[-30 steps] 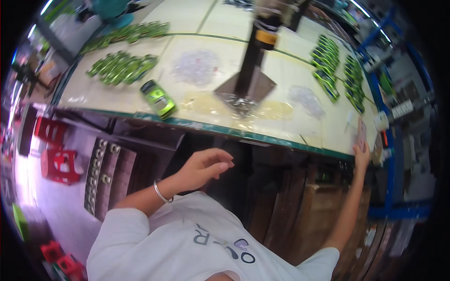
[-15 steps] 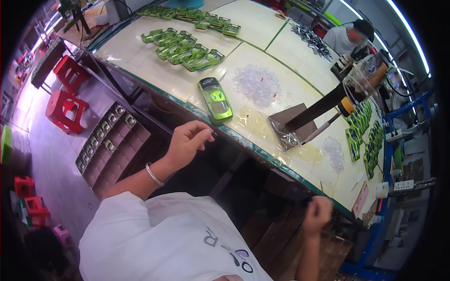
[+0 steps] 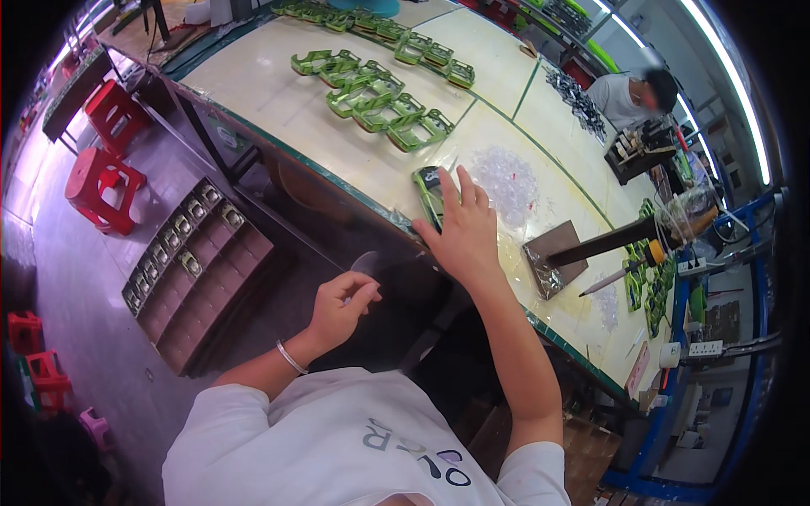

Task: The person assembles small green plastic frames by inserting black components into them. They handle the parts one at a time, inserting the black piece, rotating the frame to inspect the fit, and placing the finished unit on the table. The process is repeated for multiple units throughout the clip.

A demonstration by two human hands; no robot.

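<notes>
Resting near the front edge of the worktop (image 3: 253, 88), one green toy car (image 3: 429, 196) is partly hidden by the right hand (image 3: 468, 238), its fingers spread; whether they touch the car, I cannot tell. The left hand (image 3: 341, 309) curls its fingers in, hiding its palm, so any object inside is unclear. Beyond lie green car frames (image 3: 367, 97), too overlapped to count, and two heaps of clear pieces (image 3: 506, 187). One co-worker (image 3: 618, 99) sits half-hidden behind black equipment (image 3: 634, 156).
</notes>
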